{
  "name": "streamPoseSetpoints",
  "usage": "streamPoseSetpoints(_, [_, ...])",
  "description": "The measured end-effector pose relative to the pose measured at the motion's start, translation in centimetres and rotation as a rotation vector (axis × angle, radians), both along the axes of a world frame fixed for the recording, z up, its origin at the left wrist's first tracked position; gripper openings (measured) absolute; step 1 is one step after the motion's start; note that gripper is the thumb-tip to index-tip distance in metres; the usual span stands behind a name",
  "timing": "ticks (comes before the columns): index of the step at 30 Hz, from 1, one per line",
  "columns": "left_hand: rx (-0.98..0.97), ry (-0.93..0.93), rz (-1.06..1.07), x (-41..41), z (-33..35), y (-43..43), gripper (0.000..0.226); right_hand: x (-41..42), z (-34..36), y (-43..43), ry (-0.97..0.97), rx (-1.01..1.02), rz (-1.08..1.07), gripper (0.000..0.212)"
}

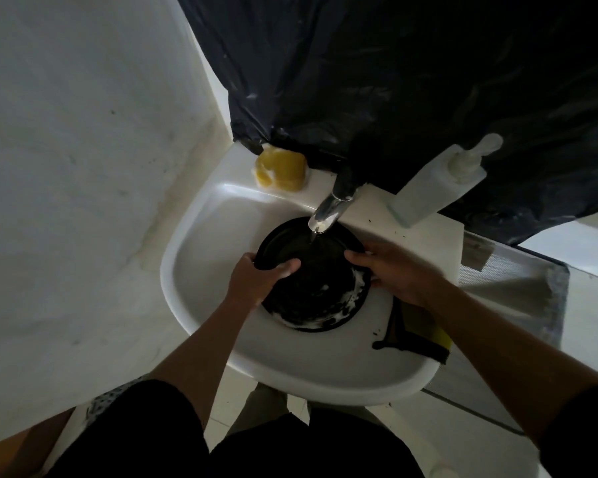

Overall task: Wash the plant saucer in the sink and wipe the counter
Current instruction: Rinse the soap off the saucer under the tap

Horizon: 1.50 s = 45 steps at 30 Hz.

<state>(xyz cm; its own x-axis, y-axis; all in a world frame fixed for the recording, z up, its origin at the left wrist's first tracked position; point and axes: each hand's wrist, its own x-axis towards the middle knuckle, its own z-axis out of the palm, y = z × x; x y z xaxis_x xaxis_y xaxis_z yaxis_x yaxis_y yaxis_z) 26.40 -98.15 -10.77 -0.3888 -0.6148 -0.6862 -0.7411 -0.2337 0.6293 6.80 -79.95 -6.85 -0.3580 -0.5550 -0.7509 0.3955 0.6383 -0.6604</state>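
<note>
**Saucer under the tap, both hands on it**

I'm seeing the black plant saucer [311,288] down in the white sink [194,298], right beneath the faucet [328,208], and a thin stream of water [313,238] is landing on its upper part. Suds [351,301] cling along the lower right rim. The left hand [256,282] grips the left rim, thumb inside, fingers [247,260] curled round the edge. The right hand [399,274] pinches the right rim, fingers close together. On the sink's right-hand surface lies a dark cloth [411,336] with a yellow edge. At the back: yellow sponge [280,169] on the left, soap dispenser [439,181] on the right, black plastic sheeting [394,81] behind.
</note>
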Motion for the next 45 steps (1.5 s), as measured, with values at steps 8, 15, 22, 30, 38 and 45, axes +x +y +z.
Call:
streamPoseSetpoints(8, [-0.184, -0.036, 0.025, 1.8, 1.6, -1.3, 0.070, 1.6, -1.3, -4.3, 0.174, 0.031, 0.071, 0.050])
streamPoseSetpoints(15, [-0.269, -0.016, 0.022, 3.5, 3.2, -2.0, 0.068, 3.5, -1.3, -7.3, 0.172, -0.018, 0.043, 0.074])
streamPoseSetpoints(22, [-0.311, 0.010, -0.013, 5.2, 4.3, -2.7, 0.067, 4.1, -2.4, -8.7, 0.103, -0.013, -0.027, 0.098])
streamPoseSetpoints(30, [-0.267, 0.060, -0.015, 4.5, 3.4, -2.6, 0.064, 3.4, -1.3, -8.0, 0.090, 0.030, -0.004, 0.073])
streamPoseSetpoints(38, [-0.119, 0.003, -0.076, 2.2, 0.0, -1.4, 0.066, 1.2, -0.9, -4.7, -0.027, 0.017, -0.067, 0.050])
streamPoseSetpoints(45, [-0.013, -0.047, -0.002, -1.2, -1.5, -0.1, 0.054, 0.8, 1.5, -2.1, -0.138, -0.060, -0.116, 0.027])
